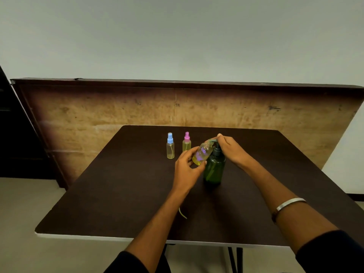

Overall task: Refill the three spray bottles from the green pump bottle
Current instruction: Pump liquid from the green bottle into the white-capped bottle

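Now, left hand (pixel 187 166): I grip open spray bottle (pixel 201 154), tilted under the spout.
Right hand (pixel 229 147): fingers curled on pump bottle (pixel 214 170) head.
Risk: mouth slips off spout, liquid spills on table (pixel 118 184).

Uncapped spray bottle (pixel 201 154) tilts at green pump bottle's (pixel 214 168) spout, apparently touching; two capped stand behind.

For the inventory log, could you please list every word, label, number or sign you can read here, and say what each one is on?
None can be read.
Held bottle: a purple print, too blurred to tell if it is text.
Board behind the table: small dark marks, too small to read.
Green bottle, blue-cap bottle, pink-cap bottle: no label visible.
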